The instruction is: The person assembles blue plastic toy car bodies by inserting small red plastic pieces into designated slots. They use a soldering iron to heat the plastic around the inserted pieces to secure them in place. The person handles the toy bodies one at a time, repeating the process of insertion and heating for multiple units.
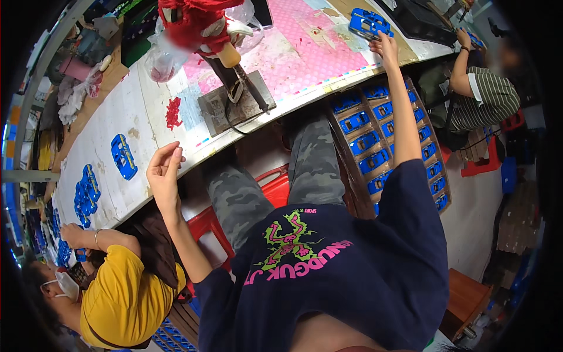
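Observation:
At the far right of the worktable, my right hand [385,50] reaches out with its fingertips at the near edge of a blue toy car body [368,24] and appears to grip it. My left hand [164,170] hovers by the table's near edge, fingers curled together; whether anything small is between them is hidden. Beyond it on the table is a small pile of red plastic pieces [173,112]. Another blue car body [123,156] lies to the left of that hand. In front of me stands a machine [226,76] on a metal base, its top wrapped in red.
More blue car bodies [87,196] are heaped at the table's left. A tray of blue cars [375,138] sits below the table edge on my right. Co-workers sit either side: a yellow sleeve [120,281] left, a striped shirt [487,97] right. A plastic bag [161,58] lies beside the machine.

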### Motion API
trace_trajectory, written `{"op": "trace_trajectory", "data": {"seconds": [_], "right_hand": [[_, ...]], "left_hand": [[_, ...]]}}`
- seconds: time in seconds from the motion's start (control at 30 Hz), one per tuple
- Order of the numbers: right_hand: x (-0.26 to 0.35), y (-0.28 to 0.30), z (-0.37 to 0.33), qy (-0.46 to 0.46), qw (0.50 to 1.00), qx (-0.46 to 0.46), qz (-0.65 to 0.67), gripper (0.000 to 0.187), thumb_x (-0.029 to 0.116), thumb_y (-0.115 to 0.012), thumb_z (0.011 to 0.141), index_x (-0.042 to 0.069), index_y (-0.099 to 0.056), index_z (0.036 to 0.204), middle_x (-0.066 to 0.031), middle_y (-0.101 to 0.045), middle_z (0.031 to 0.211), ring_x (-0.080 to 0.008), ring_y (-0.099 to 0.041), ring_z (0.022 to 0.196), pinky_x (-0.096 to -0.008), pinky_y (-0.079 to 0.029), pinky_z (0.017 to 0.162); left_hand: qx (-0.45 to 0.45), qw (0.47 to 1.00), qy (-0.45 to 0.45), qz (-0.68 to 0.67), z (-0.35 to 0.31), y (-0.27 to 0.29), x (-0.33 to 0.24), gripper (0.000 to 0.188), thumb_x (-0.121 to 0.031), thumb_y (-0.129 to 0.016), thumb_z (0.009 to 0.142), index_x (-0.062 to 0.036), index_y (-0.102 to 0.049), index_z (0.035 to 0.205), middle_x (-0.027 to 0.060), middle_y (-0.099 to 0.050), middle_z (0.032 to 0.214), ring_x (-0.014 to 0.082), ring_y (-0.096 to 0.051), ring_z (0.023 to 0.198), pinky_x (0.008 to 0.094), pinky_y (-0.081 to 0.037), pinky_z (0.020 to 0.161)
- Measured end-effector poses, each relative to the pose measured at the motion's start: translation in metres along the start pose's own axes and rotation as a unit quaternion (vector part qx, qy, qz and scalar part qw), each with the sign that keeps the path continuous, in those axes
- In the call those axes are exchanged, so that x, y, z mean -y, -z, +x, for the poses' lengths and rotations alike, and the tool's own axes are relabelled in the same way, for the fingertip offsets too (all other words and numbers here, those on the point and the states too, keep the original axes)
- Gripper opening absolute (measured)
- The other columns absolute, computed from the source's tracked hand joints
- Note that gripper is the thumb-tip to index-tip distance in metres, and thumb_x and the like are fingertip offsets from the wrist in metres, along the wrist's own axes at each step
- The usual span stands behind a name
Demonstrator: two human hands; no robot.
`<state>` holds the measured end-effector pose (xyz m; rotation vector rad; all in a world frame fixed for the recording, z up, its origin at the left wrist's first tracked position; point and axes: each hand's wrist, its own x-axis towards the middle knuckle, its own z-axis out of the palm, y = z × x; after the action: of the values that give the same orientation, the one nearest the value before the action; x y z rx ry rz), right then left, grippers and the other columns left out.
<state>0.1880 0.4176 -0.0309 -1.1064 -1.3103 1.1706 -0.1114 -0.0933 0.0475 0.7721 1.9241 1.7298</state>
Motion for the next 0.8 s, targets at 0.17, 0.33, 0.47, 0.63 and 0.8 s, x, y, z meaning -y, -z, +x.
{"op": "trace_trajectory", "data": {"seconds": [0.17,0.33,0.47,0.63,0.8], "right_hand": [[0.038,-0.006,-0.109,0.108,0.972,0.013,0.207,0.027,0.026,-0.053,0.082,0.001,-0.046,0.089,-0.0089,-0.053,0.079,-0.0184,-0.057,0.065,-0.0305,-0.049,0.060],[0.089,-0.004,-0.245,-0.025,0.891,0.210,0.401,0.040,0.043,-0.042,0.083,0.005,-0.044,0.096,-0.0147,-0.052,0.088,-0.0218,-0.056,0.071,-0.0306,-0.048,0.061],[0.115,-0.011,-0.325,-0.088,0.897,0.367,0.232,0.065,0.034,-0.069,0.065,0.005,-0.033,0.110,-0.0159,-0.050,0.094,-0.0201,-0.054,0.079,-0.0281,-0.046,0.070],[0.123,-0.019,-0.349,0.010,0.873,0.474,0.118,0.066,0.011,-0.076,0.056,0.004,-0.033,0.107,-0.0114,-0.044,0.104,-0.0162,-0.045,0.099,-0.0284,-0.036,0.085],[0.131,-0.027,-0.351,0.117,0.861,0.494,0.045,0.061,0.018,-0.076,0.057,0.003,-0.037,0.102,-0.0158,-0.051,0.100,-0.0239,-0.054,0.090,-0.0315,-0.042,0.077]], "left_hand": [[0.041,0.995,0.020,-0.089,-0.021,-0.016,-0.015,0.013,-0.004,-0.058,0.078,0.0017,-0.055,0.090,0.0065,-0.058,0.080,0.0080,-0.051,0.065,0.0188,-0.040,0.062],[0.130,0.978,0.043,-0.160,-0.040,-0.047,-0.030,0.012,0.003,-0.056,0.076,0.0028,-0.053,0.088,0.0126,-0.059,0.087,0.0103,-0.054,0.068,0.0205,-0.044,0.062],[0.234,0.946,0.043,-0.221,-0.050,-0.076,-0.038,0.015,0.010,-0.057,0.069,0.0024,-0.056,0.083,0.0118,-0.055,0.094,0.0105,-0.052,0.077,0.0205,-0.041,0.068],[0.334,0.903,0.049,-0.264,-0.049,-0.101,-0.050,0.016,0.009,-0.062,0.064,0.0001,-0.060,0.077,0.0069,-0.045,0.099,0.0109,-0.044,0.088,0.0227,-0.036,0.076],[0.353,0.876,0.128,-0.304,-0.050,-0.104,-0.048,0.012,0.004,-0.063,0.068,-0.0004,-0.060,0.079,0.0050,-0.044,0.096,0.0103,-0.043,0.089,0.0224,-0.035,0.078]]}}
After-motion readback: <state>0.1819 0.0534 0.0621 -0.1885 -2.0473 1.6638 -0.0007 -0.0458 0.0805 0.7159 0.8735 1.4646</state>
